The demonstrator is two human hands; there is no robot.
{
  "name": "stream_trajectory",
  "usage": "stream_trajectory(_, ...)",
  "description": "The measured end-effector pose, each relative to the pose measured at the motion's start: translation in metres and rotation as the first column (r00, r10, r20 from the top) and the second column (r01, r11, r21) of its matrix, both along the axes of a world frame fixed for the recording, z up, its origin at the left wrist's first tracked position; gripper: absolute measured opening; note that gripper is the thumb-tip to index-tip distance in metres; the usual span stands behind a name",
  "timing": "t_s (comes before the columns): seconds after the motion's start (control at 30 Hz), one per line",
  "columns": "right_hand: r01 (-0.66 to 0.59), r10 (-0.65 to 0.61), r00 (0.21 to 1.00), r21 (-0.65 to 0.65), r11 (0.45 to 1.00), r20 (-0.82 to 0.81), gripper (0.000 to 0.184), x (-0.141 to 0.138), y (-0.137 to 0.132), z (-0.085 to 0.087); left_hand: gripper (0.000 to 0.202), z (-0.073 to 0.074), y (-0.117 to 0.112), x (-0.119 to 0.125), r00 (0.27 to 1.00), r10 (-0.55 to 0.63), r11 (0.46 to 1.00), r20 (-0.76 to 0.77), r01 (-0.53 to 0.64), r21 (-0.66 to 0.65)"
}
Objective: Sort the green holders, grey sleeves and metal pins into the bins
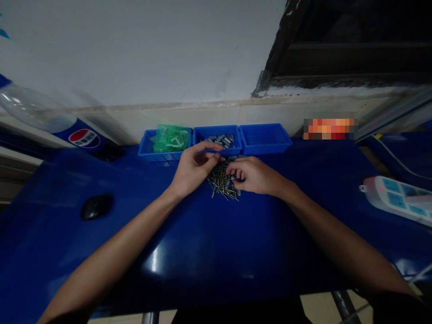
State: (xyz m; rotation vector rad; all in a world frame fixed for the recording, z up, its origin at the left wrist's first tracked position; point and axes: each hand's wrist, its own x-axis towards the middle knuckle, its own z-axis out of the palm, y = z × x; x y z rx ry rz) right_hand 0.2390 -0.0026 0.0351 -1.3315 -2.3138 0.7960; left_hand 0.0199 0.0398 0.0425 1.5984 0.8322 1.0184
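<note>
A loose pile of thin metal pins [221, 185], some brassy and some grey, lies on the blue tabletop in front of the bins. Over its upper left side is my left hand [195, 166], thumb and forefinger closed in a pinch around something small and pale at their tips. My right hand [254, 176] is at the pile's right edge with its fingers curled in; a bit of grey metal shows by the fingertips, too small to name. Just behind the hands, the middle blue bin [218, 129] holds short silver metal cylinders [224, 140].
The left blue bin [145, 146] holds a green plastic bag [170, 138]; the right blue bin [265, 137] adjoins the middle one. A Pepsi bottle [84, 137] and black mouse [96, 207] are at left. A white power strip [398, 195] is at right, the wall behind.
</note>
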Motion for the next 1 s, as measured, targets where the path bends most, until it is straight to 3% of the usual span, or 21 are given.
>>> stream_trajectory(0.33, 0.100, -0.144, 0.960, -0.185, 0.978, -0.239, 0.011, 0.012, 0.001, 0.027, 0.017, 0.000, 0.000, 0.001, 1.000, -0.006, 1.000, -0.018, 0.006, 0.023)
stream_trajectory(0.57, 0.242, -0.377, 0.797, -0.323, 0.915, -0.472, 0.027, 0.011, 0.003, 0.030, 0.021, -0.003, -0.003, 0.004, 0.995, -0.094, 0.995, -0.044, 0.093, -0.018)
stream_trajectory(0.73, 0.200, -0.379, 0.734, -0.354, 0.913, -0.564, 0.034, 0.008, 0.002, 0.031, 0.021, -0.001, -0.008, 0.006, 0.994, -0.110, 0.994, -0.019, 0.109, -0.028)
stream_trajectory(0.87, 0.199, -0.388, 0.730, -0.368, 0.908, -0.562, 0.038, 0.006, 0.000, 0.032, 0.029, 0.004, -0.013, 0.007, 0.992, -0.128, 0.991, -0.011, 0.127, -0.040)
stream_trajectory(1.0, 0.189, -0.373, 0.747, -0.361, 0.913, -0.551, 0.038, 0.006, 0.000, 0.032, 0.022, 0.005, -0.013, 0.007, 0.992, -0.125, 0.991, -0.005, 0.125, -0.037)
